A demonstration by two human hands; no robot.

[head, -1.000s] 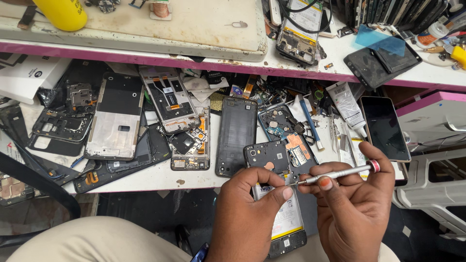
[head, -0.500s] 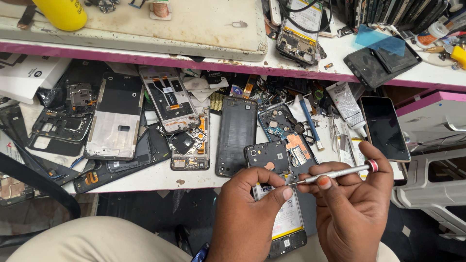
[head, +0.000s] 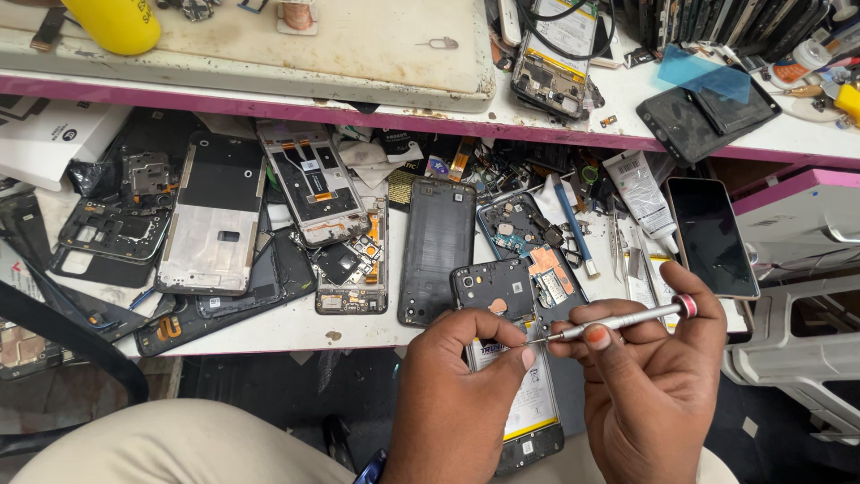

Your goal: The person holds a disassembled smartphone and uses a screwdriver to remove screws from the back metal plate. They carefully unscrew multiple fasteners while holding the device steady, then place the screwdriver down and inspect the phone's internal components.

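**benchguy:** So what's actually in the hands?

**fixit_42:** Left hand (head: pixel 452 408) is curled around the opened phone (head: pixel 520 358), thumb and index finger pressed onto its upper half, right over the black inner cover. The phone sits at the near edge of the shelf, back off, with its white battery showing below the fingers. Right hand (head: pixel 649 394) is pinching a thin metal screwdriver (head: pixel 618 321) between thumb and fingertips, index finger draped over the red-capped end. The shaft lies nearly flat, and the tip points left to just beside the left thumb, over the phone's middle.

**benchguy:** And around the grip?

**fixit_42:** Starting far left of it there's a silver midframe (head: pixel 213 220), then a frame with an exposed ribbon cable (head: pixel 313 184), then a black back cover (head: pixel 436 251) just up-left of the held phone. Directly above the grip sits a blue-edged phone body with a copper patch (head: pixel 537 246). Up-right of the screwdriver lies a white glue tube (head: pixel 643 193), and right beside that hand is a dark-screened phone (head: pixel 712 237), face up.
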